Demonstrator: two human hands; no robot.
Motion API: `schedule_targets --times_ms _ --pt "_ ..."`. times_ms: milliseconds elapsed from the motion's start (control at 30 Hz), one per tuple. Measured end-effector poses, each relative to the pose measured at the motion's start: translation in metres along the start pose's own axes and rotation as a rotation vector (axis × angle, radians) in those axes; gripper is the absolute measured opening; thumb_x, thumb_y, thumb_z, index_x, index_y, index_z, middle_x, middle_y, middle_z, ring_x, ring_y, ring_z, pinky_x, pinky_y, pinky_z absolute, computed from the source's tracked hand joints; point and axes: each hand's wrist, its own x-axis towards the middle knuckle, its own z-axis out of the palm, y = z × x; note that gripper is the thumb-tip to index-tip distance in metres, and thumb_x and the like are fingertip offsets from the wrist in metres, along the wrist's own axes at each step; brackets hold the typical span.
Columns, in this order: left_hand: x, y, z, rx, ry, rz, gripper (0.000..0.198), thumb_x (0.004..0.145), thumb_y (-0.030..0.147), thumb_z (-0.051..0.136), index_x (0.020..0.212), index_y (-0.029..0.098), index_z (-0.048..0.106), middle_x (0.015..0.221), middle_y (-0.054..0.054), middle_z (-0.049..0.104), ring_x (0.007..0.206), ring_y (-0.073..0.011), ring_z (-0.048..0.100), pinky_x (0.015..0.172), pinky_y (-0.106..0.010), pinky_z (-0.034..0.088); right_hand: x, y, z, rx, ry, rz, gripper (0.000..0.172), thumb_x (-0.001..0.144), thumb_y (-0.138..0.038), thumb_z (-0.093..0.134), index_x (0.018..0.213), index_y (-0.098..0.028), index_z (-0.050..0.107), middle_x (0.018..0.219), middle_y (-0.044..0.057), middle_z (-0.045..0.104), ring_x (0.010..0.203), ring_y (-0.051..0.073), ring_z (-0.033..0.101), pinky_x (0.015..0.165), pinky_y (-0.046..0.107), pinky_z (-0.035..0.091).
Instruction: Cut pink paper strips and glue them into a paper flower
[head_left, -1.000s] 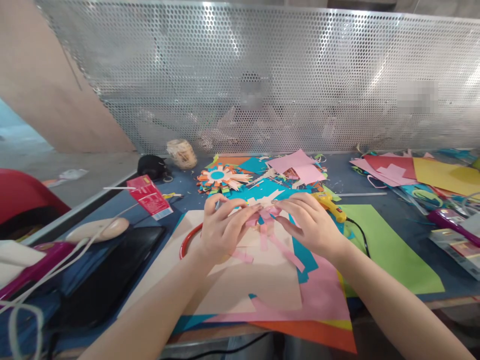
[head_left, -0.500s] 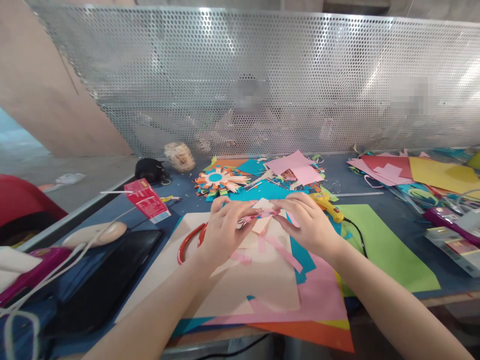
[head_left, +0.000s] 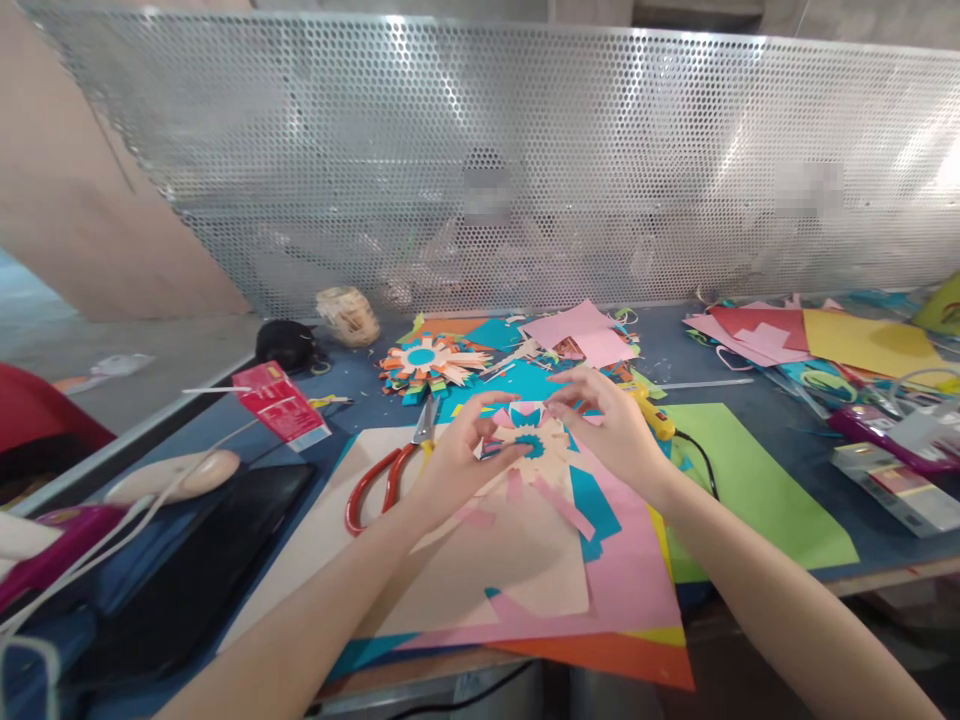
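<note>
A cut paper flower [head_left: 551, 446], cream with a teal centre, lies between my two hands above the cream sheet [head_left: 480, 575]. My left hand [head_left: 469, 455] touches its left side, with thumb and fingers apart around the edge. Over its upper right is my right hand [head_left: 604, 425], fingers curled and spread, near the flower's rim. Pink paper strips [head_left: 562, 508] lie just below the flower. Red-handled scissors [head_left: 391, 480] rest to the left of my left hand.
A finished-looking paper flower [head_left: 421, 358] sits among scraps behind. Right of my right hand are a yellow glue gun [head_left: 658, 418] and a green sheet [head_left: 750, 490]. A black tablet [head_left: 195, 570] and red carton [head_left: 281, 405] lie left. A perforated metal screen [head_left: 562, 170] stands behind.
Both hands have parted and loosened, showing the cream and teal flower that they mostly covered. More of the scissors is now visible. The view has shifted slightly.
</note>
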Motion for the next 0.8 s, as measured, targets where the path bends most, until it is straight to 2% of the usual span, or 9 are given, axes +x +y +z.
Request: schedule_targets --times_ms 100,267,433,567,800 --pt "0.0004 0.0026 0.0013 -0.042 -0.011 -0.061 0.042 0.075 0.03 0.064 0.111 0.023 0.045 0.071 0.002 0.06 0.073 -0.0183 0.067 0.06 -0.028 0.05 0.0004 0.0005 -0.001 0.013 -0.007 0.002 0.018 0.076 -0.022 0.059 0.093 -0.019 0.058 0.075 0.001 0.065 0.071 0.013 0.063 0.064 0.025 0.048" --pt "0.0012 0.0039 0.0021 -0.099 -0.021 -0.108 0.04 0.075 0.029 0.063 0.11 0.023 0.044 0.08 0.0 0.064 0.08 -0.0184 0.067 0.066 -0.029 0.051 0.0006 -0.001 -0.0018 0.025 0.011 0.01 0.018 0.073 -0.02 0.061 0.091 -0.019 0.058 0.074 0.0 0.065 0.071 0.012 0.062 0.066 0.025 0.047" --pt "0.0012 0.0023 0.0016 -0.053 0.007 -0.13 0.042 0.073 0.029 0.065 0.11 0.023 0.046 0.073 0.002 0.061 0.081 -0.0194 0.067 0.067 -0.029 0.05 0.0025 -0.0004 -0.0019 0.001 0.014 0.037 0.024 0.073 -0.022 0.062 0.097 -0.019 0.058 0.088 0.004 0.069 0.081 0.014 0.063 0.069 0.027 0.047" --pt "0.0012 0.0042 0.0019 -0.075 0.002 -0.143 0.045 0.071 0.031 0.067 0.11 0.023 0.046 0.077 0.001 0.063 0.084 -0.0204 0.066 0.07 -0.031 0.051 0.0026 0.0004 -0.0027 -0.012 -0.041 0.055 0.019 0.074 -0.021 0.061 0.093 -0.019 0.059 0.08 0.001 0.069 0.076 0.013 0.064 0.069 0.026 0.046" --pt "0.0003 0.006 0.0018 -0.056 0.018 -0.172 0.046 0.07 0.032 0.067 0.11 0.022 0.046 0.082 0.0 0.064 0.084 -0.0198 0.065 0.073 -0.031 0.05 0.0034 0.0027 -0.0022 0.012 -0.024 0.086 0.016 0.073 -0.021 0.061 0.089 -0.02 0.06 0.076 0.0 0.067 0.074 0.014 0.063 0.067 0.026 0.045"
